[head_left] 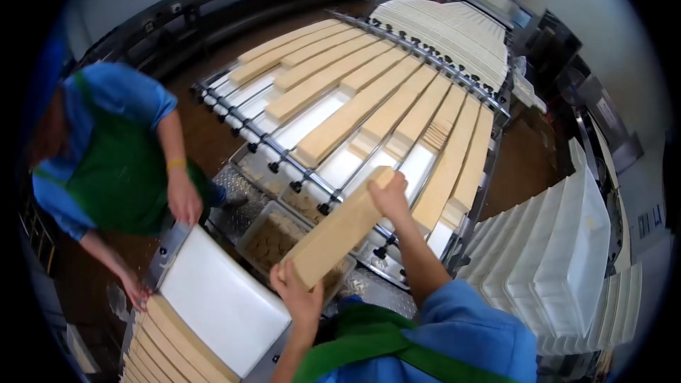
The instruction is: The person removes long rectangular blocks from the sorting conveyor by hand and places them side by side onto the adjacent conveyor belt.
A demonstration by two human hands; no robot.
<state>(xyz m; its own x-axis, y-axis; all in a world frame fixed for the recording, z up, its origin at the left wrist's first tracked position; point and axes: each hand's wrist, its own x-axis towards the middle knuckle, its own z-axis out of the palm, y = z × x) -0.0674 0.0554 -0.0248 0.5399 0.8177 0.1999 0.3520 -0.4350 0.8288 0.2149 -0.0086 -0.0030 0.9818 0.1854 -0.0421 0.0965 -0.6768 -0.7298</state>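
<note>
Pale tan all over, the block (339, 230) was up in the wearer's grip, slanted across the near edge of the lane conveyor (306, 125) in the head view. The right hand (389, 196) had its fingers clamped on the end closer to the conveyor, and the left hand (299, 298) had its fingers wrapped around the end farther back from it. A bunch more tan bars (362, 111) lay lengthwise along the conveyor's lanes, and 1 tub (254, 225) of crumbly bits sat kinda below its near edge. White stacked trays (550, 259) stood to the conveyor's right. On its near left, a co-worker in a green apron (128, 174) stood by a white belt (223, 291) and some tan slabs (191, 340).
</note>
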